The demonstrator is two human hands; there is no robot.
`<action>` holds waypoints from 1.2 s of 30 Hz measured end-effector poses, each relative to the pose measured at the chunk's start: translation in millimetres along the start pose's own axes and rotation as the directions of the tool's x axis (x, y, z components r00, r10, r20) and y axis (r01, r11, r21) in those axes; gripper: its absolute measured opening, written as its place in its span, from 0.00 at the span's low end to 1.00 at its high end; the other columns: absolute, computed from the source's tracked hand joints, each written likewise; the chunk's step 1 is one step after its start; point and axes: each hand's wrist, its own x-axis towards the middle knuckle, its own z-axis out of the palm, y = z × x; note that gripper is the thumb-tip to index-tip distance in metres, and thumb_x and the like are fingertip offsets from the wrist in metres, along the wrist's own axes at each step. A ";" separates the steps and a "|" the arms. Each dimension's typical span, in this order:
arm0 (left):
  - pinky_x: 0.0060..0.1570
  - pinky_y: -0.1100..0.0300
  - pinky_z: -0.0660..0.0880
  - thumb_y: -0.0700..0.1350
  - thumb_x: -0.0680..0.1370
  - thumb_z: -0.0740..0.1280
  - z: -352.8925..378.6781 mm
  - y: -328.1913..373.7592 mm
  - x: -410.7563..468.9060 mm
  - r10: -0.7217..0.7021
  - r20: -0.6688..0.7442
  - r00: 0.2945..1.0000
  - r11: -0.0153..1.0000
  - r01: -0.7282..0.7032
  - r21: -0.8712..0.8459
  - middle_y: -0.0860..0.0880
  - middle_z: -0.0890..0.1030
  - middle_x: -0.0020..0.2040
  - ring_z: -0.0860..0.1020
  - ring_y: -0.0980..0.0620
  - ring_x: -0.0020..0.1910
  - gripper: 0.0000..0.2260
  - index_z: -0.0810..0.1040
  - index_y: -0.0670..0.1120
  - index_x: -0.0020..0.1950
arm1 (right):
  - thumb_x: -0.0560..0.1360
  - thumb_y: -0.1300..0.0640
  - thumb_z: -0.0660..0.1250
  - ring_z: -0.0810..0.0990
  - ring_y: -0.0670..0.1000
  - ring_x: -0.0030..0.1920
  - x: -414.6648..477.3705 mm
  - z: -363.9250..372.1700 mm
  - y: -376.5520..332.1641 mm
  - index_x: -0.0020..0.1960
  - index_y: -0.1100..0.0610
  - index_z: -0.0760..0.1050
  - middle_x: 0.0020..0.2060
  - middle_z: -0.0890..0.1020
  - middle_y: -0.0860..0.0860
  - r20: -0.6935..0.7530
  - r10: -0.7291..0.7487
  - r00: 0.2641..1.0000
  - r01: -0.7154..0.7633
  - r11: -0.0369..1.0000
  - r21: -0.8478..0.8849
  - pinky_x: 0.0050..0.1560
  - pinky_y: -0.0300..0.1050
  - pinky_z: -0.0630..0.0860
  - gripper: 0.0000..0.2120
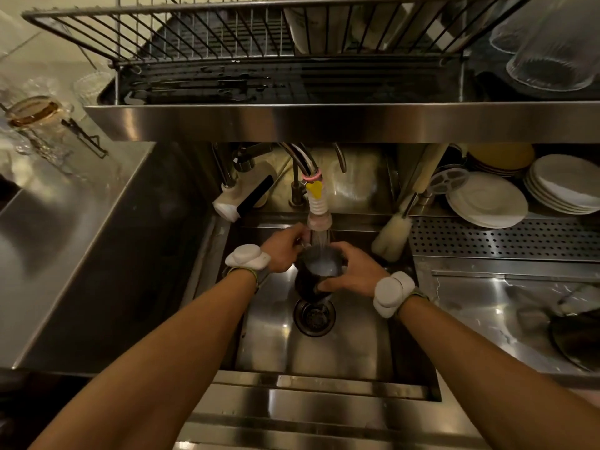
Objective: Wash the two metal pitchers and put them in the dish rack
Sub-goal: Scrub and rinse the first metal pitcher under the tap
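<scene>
A metal pitcher [316,271] is held upright over the sink [324,345], mouth up, under running water from the faucet nozzle [319,216]. My left hand [282,251] grips its far left side near the handle. My right hand [354,271] wraps its right side, thumb on the lower body. Water fills the pitcher's mouth. The wire dish rack [207,43] sits on the steel shelf above the sink. A second pitcher is not in sight.
The drain [314,315] lies below the pitcher. A bottle brush [391,235] leans at the sink's right. White plates [487,201] stack on the perforated tray at right. Glass jars [35,115] stand on the left counter. Upturned glasses [552,47] rest in the rack's right end.
</scene>
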 end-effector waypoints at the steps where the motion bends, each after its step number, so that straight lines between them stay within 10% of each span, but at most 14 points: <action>1: 0.54 0.48 0.76 0.36 0.75 0.64 -0.5 -0.3 -1.5 -0.003 -0.001 1.000 1.000 0.003 0.006 0.39 0.81 0.51 0.79 0.40 0.52 0.08 0.74 0.39 0.54 | 0.62 0.56 0.80 0.72 0.54 0.66 -1.2 -3.7 1.8 0.71 0.57 0.63 0.66 0.73 0.53 0.000 0.012 1.000 -0.012 1.000 -0.009 0.62 0.43 0.70 0.43; 36: 0.56 0.57 0.73 0.42 0.75 0.70 -34.2 18.9 -17.6 0.060 -0.005 0.998 0.952 -0.055 0.300 0.45 0.82 0.54 0.79 0.48 0.54 0.12 0.81 0.45 0.58 | 0.70 0.58 0.74 0.78 0.54 0.59 2.2 -19.1 11.1 0.65 0.59 0.71 0.60 0.79 0.56 -0.073 0.137 0.988 -0.141 0.989 -0.042 0.56 0.43 0.74 0.26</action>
